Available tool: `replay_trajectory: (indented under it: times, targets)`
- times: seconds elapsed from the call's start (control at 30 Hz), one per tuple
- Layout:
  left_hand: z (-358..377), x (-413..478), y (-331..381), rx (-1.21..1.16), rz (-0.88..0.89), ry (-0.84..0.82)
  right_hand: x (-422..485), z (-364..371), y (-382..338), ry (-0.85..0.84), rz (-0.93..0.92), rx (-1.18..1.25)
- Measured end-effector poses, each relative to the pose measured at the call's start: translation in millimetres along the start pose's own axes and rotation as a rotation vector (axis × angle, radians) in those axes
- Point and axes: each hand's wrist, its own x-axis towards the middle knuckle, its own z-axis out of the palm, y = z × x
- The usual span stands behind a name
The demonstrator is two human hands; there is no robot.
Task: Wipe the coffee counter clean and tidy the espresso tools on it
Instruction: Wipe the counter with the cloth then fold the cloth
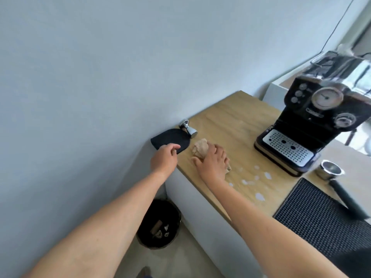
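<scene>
One head view covers the scene. The right hand (212, 161) lies on top of a crumpled beige paper wad (200, 146) near the left edge of the light wooden counter (236, 117). Its fingers are spread and bent over the wad, with the thumb against the wad's near side, pressing it onto the wood.

The left hand (163, 157) reaches to the near edge of a flat black round-ended pad (170, 139) at the counter's left edge. Its fingers are curled and touch the pad; whether they grip it cannot be told.

Just beyond the pad, a polished steel tamper (188, 129) lies on its side. Its long axis runs far-left to near-right, with the knob toward the wall and the flat base facing near right.

White droplets (259, 196) dot the wood to the right of the right hand. A black espresso machine (313, 127) stands at the right. A steel portafilter (329, 170) lies near it, its black handle pointing near right over a black ribbed mat (313, 221).
</scene>
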Motion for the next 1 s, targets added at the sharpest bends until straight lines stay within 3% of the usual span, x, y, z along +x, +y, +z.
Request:
replay_trajectory:
  times: [0.17, 0.33, 0.77, 0.93, 1.0]
  targets:
    - [20, 42, 15, 0.108, 0.187, -0.121, 27, -2, 14, -0.079, 0.128, -0.115]
    - [30, 68, 12, 0.175, 0.343, -0.223, 29, 0, 10, -0.037, 0.23, -0.119]
    - [58, 85, 31, 0.082, 0.595, -0.368, -18, -37, 6, 0.442, 0.721, 0.434]
    - [75, 67, 47, 0.084, 0.7, -0.447, -59, -54, 43, 0.532, 0.873, 0.315]
    - [82, 61, 55, 0.135, 0.731, -0.449, -73, -54, 55, 0.498, 0.95, 0.15]
